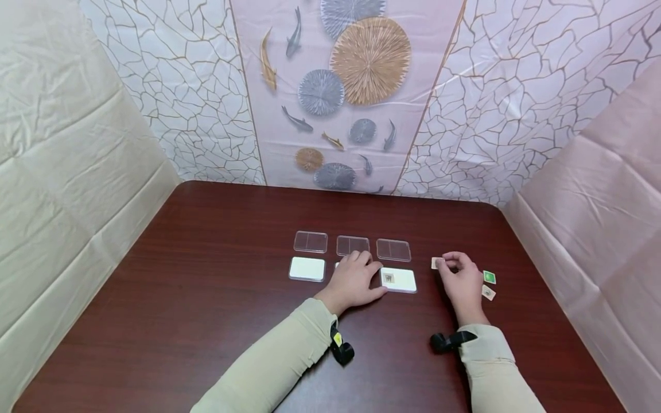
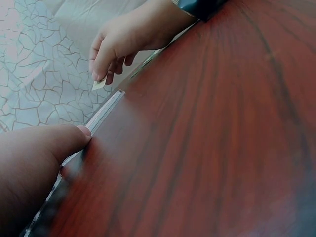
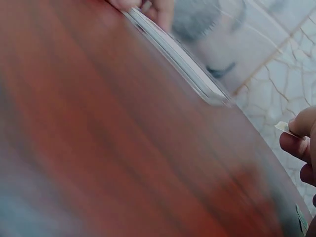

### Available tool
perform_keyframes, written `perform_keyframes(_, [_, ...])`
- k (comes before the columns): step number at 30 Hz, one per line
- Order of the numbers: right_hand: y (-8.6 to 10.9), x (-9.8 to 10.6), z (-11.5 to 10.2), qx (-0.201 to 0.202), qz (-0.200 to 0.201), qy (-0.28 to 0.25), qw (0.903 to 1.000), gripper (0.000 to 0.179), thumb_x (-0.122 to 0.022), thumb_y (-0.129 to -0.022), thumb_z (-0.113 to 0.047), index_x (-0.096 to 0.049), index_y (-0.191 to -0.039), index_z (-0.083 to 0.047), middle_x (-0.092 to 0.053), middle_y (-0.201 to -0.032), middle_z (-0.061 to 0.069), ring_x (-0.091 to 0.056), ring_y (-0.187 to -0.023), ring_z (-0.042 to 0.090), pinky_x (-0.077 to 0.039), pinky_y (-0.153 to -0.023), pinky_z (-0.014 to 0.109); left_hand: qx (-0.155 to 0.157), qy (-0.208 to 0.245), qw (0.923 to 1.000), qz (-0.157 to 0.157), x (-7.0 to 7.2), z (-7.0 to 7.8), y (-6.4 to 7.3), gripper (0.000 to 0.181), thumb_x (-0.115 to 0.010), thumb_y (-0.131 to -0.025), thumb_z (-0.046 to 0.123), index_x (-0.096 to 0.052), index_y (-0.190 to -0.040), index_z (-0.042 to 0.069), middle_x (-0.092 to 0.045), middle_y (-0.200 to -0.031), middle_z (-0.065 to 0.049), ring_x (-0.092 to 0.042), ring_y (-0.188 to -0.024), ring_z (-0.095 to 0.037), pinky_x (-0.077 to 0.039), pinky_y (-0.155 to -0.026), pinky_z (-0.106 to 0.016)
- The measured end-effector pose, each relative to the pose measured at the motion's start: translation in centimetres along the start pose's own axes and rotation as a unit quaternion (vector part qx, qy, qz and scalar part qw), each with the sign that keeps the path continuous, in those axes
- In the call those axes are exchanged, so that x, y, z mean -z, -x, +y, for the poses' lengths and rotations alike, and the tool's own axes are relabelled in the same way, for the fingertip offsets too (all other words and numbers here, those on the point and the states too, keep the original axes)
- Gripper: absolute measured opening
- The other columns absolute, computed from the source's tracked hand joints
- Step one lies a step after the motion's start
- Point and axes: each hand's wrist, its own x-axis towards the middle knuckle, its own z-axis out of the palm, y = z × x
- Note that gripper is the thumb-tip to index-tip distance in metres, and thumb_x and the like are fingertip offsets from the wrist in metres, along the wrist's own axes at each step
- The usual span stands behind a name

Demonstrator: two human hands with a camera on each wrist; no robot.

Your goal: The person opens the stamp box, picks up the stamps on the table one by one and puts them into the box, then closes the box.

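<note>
The right hand [image 1: 461, 287] was closed in a pinch grip: thumb and finger held a small pale piece [image 1: 436, 263] by its edge, to the right of the case rows. The fingers covered part of this piece, and its printed face could not be made out. The left hand [image 1: 353, 281] gripped the left end of the right front case [image 1: 405, 280], thumb at the near edge and fingers at the far edge. This case had a white face, with one printed piece [image 1: 388, 278] on its left part; the print was too small to identify.

The middle front case [image 1: 337, 265] lay mostly hidden beneath the left hand; only a small white portion showed. The left front case [image 1: 307, 269] lay fully visible. Behind this row, three clear covers [image 1: 311, 242] lay on the table [image 1: 155, 298]; the left hand's fingers overlapped the near edge of the middle one. Beside the right hand, on its outer side, lay a green piece [image 1: 489, 277] and a second pale piece [image 1: 488, 293], the latter partly obscured by the hand.

The head view did not establish the held piece's height; both wrist views showed it clear of the table. The left wrist view showed the left thumb against the case edge. The right wrist view showed the case's layered side, with the right hand cut off by the frame.
</note>
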Motion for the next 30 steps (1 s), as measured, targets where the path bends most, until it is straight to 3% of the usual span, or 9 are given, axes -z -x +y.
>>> perform_keyframes(12, [2.1, -1.7, -2.1, 0.071, -0.064, -0.013, 0.9954, 0.016, -0.079, -0.084, -0.015, -0.068, -0.093, -0.006, -0.071, -0.078, 0.01, -0.056, -0.082, 0.027, -0.037, -0.075, 0.037, -0.001, -0.001, 1.0, 0.009, 0.1, 0.0, 0.0, 0.061, -0.057, -0.089, 0.067, -0.065, -0.134, 0.025, -0.057, -0.122, 0.0, -0.051, -0.11, -0.02, -0.044, -0.098, -0.039])
perform_keyframes(24, [2.5, -2.0, -2.5, 0.096, -0.098, 0.005, 0.9906, 0.013, -0.08, -0.084, -0.015, -0.069, -0.088, -0.009, -0.07, -0.072, 0.002, -0.053, -0.078, 0.023, -0.038, -0.072, 0.036, 0.0, 0.001, 0.9999, 0.01, -0.1, 0.0, 0.0, 0.061, -0.057, -0.089, 0.067, -0.064, -0.134, 0.026, -0.057, -0.12, 0.0, -0.051, -0.108, -0.02, -0.044, -0.096, -0.039])
perform_keyframes(30, [2.8, -2.2, -2.6, 0.138, -0.115, 0.017, 0.9836, 0.013, -0.08, -0.083, -0.015, -0.068, -0.087, -0.012, -0.066, -0.071, -0.001, -0.054, -0.084, 0.025, -0.036, -0.089, 0.045, -0.001, 0.002, 0.9999, 0.014, -0.1, 0.0, -0.1, 0.061, -0.058, -0.089, 0.067, -0.065, -0.134, 0.026, -0.057, -0.119, 0.0, -0.051, -0.108, -0.02, -0.044, -0.096, -0.039])
